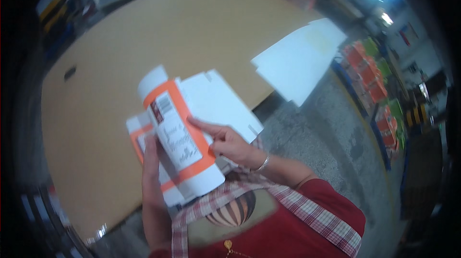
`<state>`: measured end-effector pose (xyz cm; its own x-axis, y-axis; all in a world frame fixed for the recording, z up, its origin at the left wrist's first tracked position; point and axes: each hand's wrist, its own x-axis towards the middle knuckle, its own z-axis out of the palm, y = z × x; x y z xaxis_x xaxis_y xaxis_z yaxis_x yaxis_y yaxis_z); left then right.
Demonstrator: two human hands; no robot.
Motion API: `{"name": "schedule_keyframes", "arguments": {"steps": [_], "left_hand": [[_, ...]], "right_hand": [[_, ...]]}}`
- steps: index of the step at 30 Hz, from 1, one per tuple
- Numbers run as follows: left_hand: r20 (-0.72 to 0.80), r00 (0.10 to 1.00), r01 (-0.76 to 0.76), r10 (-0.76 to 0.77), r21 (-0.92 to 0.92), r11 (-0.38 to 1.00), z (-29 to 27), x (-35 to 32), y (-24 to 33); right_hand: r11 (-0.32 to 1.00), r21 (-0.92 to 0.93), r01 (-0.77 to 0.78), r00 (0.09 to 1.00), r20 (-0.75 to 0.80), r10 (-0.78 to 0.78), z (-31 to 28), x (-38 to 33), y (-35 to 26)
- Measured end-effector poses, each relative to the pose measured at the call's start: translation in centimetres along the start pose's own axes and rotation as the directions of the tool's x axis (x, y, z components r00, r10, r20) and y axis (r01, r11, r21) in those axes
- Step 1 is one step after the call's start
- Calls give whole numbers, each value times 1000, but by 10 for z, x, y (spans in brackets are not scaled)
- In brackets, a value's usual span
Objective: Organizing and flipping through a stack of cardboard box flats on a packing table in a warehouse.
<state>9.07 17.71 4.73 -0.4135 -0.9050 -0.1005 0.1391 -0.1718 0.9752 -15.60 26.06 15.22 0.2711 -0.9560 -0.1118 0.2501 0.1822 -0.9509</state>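
Close to my body is a white flat cardboard carton (213, 97) with orange bands and a printed label panel; its printed part is bent up into a curve. My left hand (151, 154) is upright along the left side of the curved panel, its fingers straight and closed together, pressing against the board. My right hand (230, 145) is at the panel's right edge. Its index finger lies stretched along the orange border, while the other fingers curl in at the edge. The underside of the carton and the tips of some fingers are hidden.
A broad brown tabletop (192, 27) spreads out ahead. White cardboard sheets (300, 61) overhang its right edge, and a small dark object (70, 72) lies at left. Orange and green stacked goods (367, 73) stand on the right, beyond the grey floor (312, 128).
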Motion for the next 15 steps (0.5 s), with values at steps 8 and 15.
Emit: {"name": "schedule_keyframes", "arguments": {"steps": [8, 15], "left_hand": [[-76, 991, 102, -106, -50, 993, 7, 0, 2], [-37, 968, 232, -249, -254, 939, 5, 0, 5]], "right_hand": [[970, 137, 203, 969, -171, -179, -27, 14, -17], [989, -134, -57, 987, -154, 36, -47, 20, 42]]}}
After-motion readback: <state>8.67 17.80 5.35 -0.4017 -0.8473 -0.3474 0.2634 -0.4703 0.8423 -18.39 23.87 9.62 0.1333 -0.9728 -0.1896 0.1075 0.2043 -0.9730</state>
